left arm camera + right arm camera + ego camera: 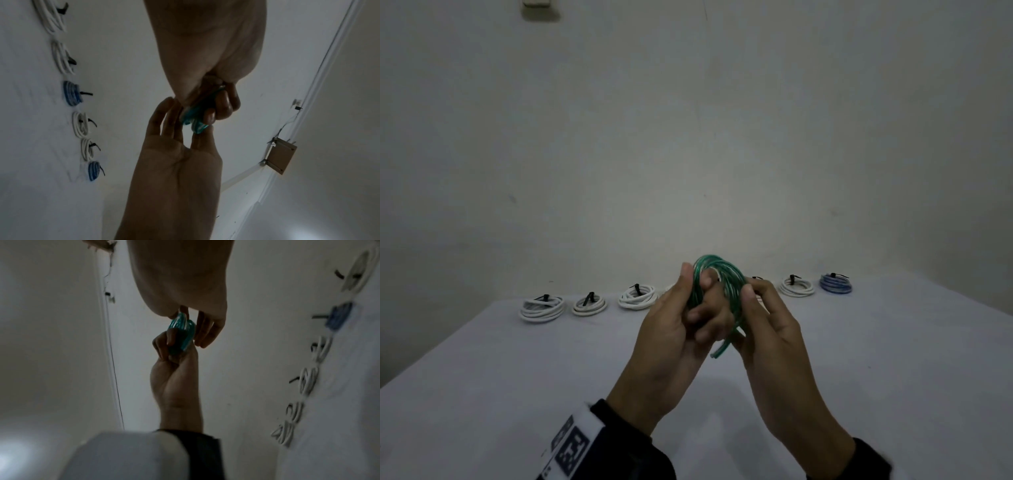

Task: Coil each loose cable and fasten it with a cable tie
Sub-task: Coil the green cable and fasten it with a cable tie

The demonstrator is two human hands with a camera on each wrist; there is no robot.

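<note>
A green translucent cable (722, 274) is wound into a small coil and held upright above the table (517, 377). My left hand (693, 291) grips the coil's left side, thumb outside and fingers curled through the loop. Pinching the right side is my right hand (751, 298), thumb in front. One loose end (722, 349) hangs down between the palms. In the left wrist view the left fingers (222, 102) wrap the green cable (192, 113). In the right wrist view the right fingers (205, 331) lie against the green cable (183, 331). No tie shows on this coil.
Along the table's far edge stands a row of coils, each with a black tie: white coils (541, 306) (589, 305) (637, 296) on the left, a white coil (796, 286) and a blue coil (835, 284) on the right. A plain wall rises behind.
</note>
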